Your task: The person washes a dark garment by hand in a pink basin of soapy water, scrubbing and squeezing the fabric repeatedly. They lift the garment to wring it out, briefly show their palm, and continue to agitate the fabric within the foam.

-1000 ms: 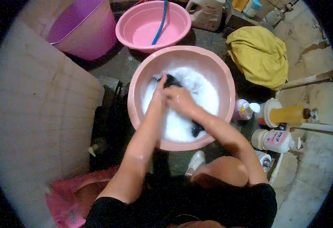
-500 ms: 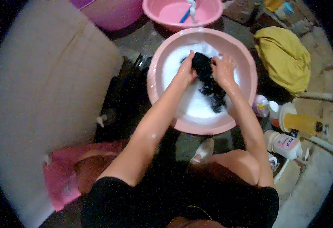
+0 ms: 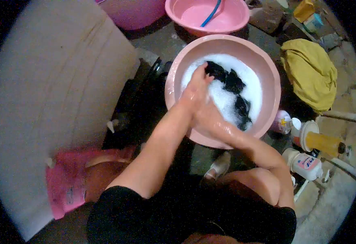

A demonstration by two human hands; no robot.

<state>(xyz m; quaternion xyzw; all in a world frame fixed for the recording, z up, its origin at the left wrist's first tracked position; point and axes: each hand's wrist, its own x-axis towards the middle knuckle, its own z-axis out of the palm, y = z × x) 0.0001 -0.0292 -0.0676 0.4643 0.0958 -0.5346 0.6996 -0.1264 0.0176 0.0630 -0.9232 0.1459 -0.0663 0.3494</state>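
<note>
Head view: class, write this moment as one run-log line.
hands: left hand over right hand in suds | wash: dark cloth in pink basin | nearby: yellow cloth, white bottle

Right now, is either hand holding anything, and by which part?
It cannot be told. The left hand touches the upper-left end of the dark cloth in the foamy basin, grip hidden; the right hand lies beneath it, fingers unseen.

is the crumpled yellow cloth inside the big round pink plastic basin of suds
No, the yellow cloth lies on the floor beside the pink basin, which holds foam and a black cloth.
</note>
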